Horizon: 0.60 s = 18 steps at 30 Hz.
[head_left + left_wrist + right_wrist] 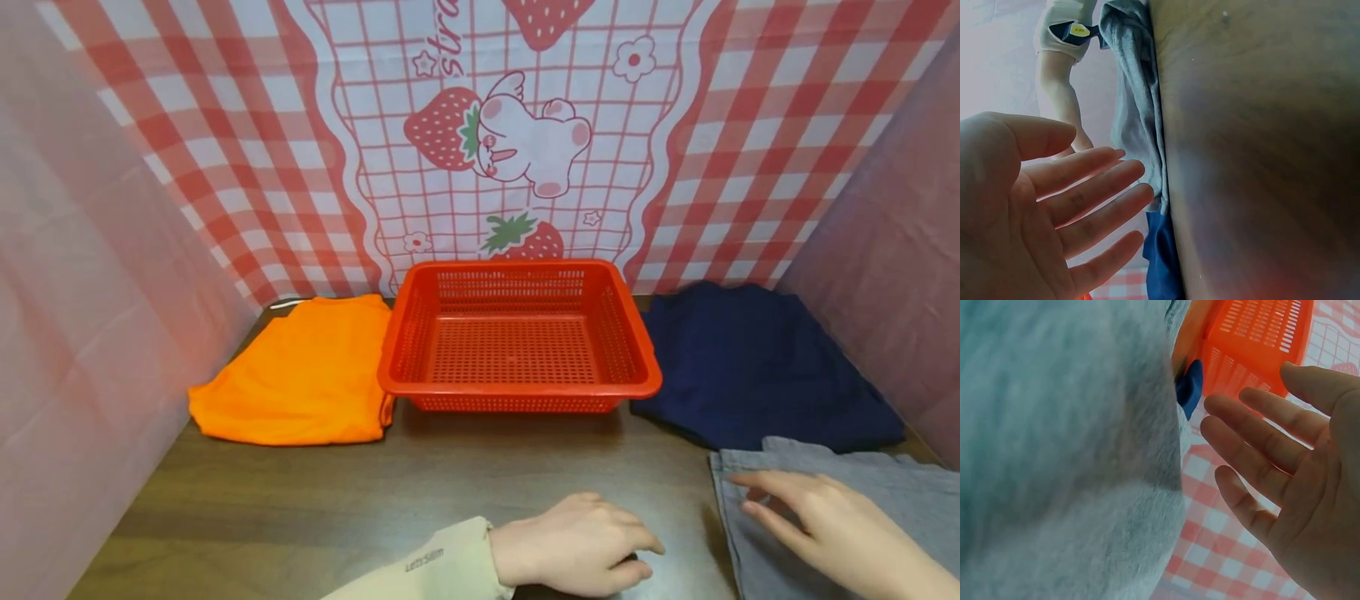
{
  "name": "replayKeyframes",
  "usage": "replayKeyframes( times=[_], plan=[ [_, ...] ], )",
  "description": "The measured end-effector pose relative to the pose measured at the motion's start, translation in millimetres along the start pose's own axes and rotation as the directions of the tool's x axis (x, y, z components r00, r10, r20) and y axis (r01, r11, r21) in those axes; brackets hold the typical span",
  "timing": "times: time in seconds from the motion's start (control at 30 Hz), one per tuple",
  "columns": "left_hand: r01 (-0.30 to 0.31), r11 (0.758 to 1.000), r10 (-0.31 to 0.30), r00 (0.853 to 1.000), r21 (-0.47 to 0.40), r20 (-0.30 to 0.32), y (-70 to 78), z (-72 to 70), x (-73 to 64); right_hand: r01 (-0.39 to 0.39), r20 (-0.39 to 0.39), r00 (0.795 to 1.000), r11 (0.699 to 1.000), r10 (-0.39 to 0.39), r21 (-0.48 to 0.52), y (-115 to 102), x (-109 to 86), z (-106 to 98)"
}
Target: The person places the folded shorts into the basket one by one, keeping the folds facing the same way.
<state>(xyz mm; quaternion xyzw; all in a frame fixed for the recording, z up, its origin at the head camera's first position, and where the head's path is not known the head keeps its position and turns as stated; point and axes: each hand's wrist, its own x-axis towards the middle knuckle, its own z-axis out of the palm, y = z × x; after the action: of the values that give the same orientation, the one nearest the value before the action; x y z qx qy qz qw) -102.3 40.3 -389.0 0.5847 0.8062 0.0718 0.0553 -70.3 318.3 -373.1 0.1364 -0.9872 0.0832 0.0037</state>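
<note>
A grey folded cloth (877,492) lies at the right front of the table, and my right hand (832,521) hovers over its left part with relaxed fingers and nothing in them. In the right wrist view the grey cloth (1072,450) fills the left side, apart from the spread fingers (1254,456). My left hand (581,546) is above the table left of the grey cloth, holding nothing. Its fingers (1104,219) are extended and parted in the left wrist view, pointing toward the grey cloth (1138,106).
A red plastic basket (517,390) with nothing in it stands at the back middle of the wooden table (300,500). Folded orange cloth (315,375) lies left of it, folded navy cloth (757,367) right. A checked strawberry curtain (262,150) hangs behind.
</note>
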Motion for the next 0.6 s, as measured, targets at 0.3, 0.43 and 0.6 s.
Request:
replayKeyframes(
  times=[0.3, 0.43, 0.6],
  plan=[
    [-0.002, 1.000, 0.002, 1.000, -0.004, 0.012, 5.0, -0.6, 13.1, -0.099, 0.060, 0.993, 0.995, 0.098, 0.018, 12.2, -1.1, -2.5],
    [0.002, 1.000, -0.001, 1.000, -0.019, 0.011, 6.8, -0.5, 16.9, -0.082, 0.005, 0.997, 0.996, 0.082, -0.024, 18.0, -3.4, -6.3],
    [0.023, 0.999, -0.023, 0.999, -0.029, 0.023, 7.8, 2.5, 19.9, -0.049, -0.066, 0.997, 0.997, 0.045, -0.060, 24.5, -7.5, -8.9]
  ],
)
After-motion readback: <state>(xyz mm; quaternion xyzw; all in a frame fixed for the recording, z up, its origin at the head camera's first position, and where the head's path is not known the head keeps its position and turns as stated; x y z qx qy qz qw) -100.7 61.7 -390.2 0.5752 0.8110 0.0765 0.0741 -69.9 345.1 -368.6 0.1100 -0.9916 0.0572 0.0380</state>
